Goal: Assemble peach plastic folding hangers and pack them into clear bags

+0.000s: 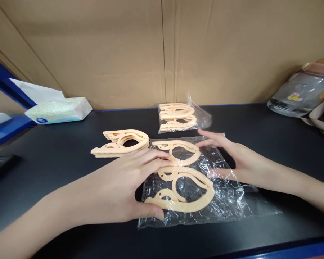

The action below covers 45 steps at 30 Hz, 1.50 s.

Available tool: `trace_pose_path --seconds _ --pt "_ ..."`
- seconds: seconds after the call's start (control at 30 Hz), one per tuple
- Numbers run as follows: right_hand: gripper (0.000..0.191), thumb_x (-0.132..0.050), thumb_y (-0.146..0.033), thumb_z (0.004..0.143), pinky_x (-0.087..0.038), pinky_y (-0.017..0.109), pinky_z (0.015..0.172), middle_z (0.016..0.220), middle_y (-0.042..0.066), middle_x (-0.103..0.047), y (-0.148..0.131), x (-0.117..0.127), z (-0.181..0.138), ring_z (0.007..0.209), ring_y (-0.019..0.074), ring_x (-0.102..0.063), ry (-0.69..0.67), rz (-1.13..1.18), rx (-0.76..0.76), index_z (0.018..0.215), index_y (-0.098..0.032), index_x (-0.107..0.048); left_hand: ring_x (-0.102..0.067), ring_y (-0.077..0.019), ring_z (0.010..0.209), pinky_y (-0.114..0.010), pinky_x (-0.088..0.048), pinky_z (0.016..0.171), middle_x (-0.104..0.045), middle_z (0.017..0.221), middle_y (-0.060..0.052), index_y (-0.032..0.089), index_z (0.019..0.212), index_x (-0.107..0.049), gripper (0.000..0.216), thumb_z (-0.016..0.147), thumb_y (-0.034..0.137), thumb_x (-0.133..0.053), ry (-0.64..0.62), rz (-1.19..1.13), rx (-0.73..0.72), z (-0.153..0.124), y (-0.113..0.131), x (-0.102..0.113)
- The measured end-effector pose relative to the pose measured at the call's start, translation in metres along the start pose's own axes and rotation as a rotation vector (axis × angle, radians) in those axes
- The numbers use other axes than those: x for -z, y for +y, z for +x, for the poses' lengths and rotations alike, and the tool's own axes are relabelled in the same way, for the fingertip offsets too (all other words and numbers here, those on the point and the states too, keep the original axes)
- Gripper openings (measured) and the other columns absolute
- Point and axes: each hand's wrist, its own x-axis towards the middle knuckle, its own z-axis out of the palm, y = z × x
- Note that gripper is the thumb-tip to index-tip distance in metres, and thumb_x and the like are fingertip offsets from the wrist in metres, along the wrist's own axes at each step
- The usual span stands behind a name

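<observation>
The left hand [118, 187] lies flat, fingers together, pressing on the open edge of a clear plastic bag [226, 201] on the black tabletop [56, 158], fingertips and thumb touching the two cream folding hangers [183, 180] that lie inside the bag. The right hand [237, 158] rests on the far side of the same bag, fingers extended and slightly apart, pinning the film rather than clamping it. The thin film looks slippery and crinkled, so the hangers' curved ends could snag on it, or the bag could slide under the palms if pressure is uneven; a sharp tug might tear the film. Counted: two hangers in this bag, one loose stack of hangers [121, 143] just beyond the left hand whose number cannot be told, one filled bag of hangers [178, 117] further back, one tissue pack [58, 109] at the left, and one clear bottle [299, 95] at the right.
</observation>
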Motion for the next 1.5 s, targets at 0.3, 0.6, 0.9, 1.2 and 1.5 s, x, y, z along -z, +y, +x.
trace_pose_path --seconds 0.3,0.6,0.9,1.2,1.5 --pt "0.098 -0.067 -0.062 0.079 -0.034 0.058 0.114 0.156 0.006 -0.040 0.005 -0.005 -0.002 0.142 0.0342 -0.038 -0.056 -0.151 -0.004 0.157 -0.038 -0.012 -0.049 -0.0314 0.134 -0.043 -0.044 0.109 -0.051 0.147 -0.004 0.029 0.139 -0.052 0.070 0.078 0.059 -0.071 -0.042 -0.009 0.020 0.003 0.002 0.003" --pt "0.097 -0.068 -0.063 0.078 -0.038 0.057 0.112 0.154 0.003 -0.043 0.003 -0.005 -0.003 0.140 0.0346 -0.040 -0.040 -0.149 -0.010 0.156 -0.040 -0.014 -0.046 -0.0322 0.136 -0.044 -0.042 0.110 -0.047 0.150 -0.004 0.031 0.141 -0.049 0.075 0.077 0.061 -0.071 -0.073 0.022 0.043 0.004 0.001 0.003" --pt "0.095 -0.065 -0.064 0.081 -0.036 0.057 0.112 0.155 0.008 -0.042 0.002 -0.005 0.000 0.140 0.0340 -0.040 -0.048 -0.159 0.016 0.157 -0.033 -0.016 -0.048 -0.0300 0.134 -0.041 -0.045 0.108 -0.049 0.148 -0.003 0.031 0.139 -0.050 0.071 0.077 0.059 -0.072 -0.031 0.033 -0.017 0.002 0.002 0.004" --pt "0.092 -0.065 -0.056 0.085 -0.037 0.051 0.111 0.142 0.002 -0.055 0.002 0.010 -0.006 0.136 0.0285 -0.045 -0.048 -0.193 -0.011 0.156 -0.041 -0.008 -0.043 -0.0295 0.134 -0.049 -0.038 0.111 -0.045 0.149 -0.003 0.025 0.145 -0.041 0.070 0.089 0.063 -0.055 0.268 0.272 0.022 -0.010 -0.049 0.035" --pt "0.061 -0.049 -0.026 0.093 -0.053 0.035 0.078 0.103 -0.001 -0.072 0.003 0.017 -0.003 0.089 0.0185 -0.068 0.141 -0.320 -0.002 0.150 -0.033 -0.031 -0.057 -0.0318 0.118 -0.054 -0.042 0.103 -0.057 0.137 -0.009 0.021 0.138 -0.051 0.080 0.078 0.072 -0.062 0.137 0.295 0.347 -0.031 -0.113 0.050"
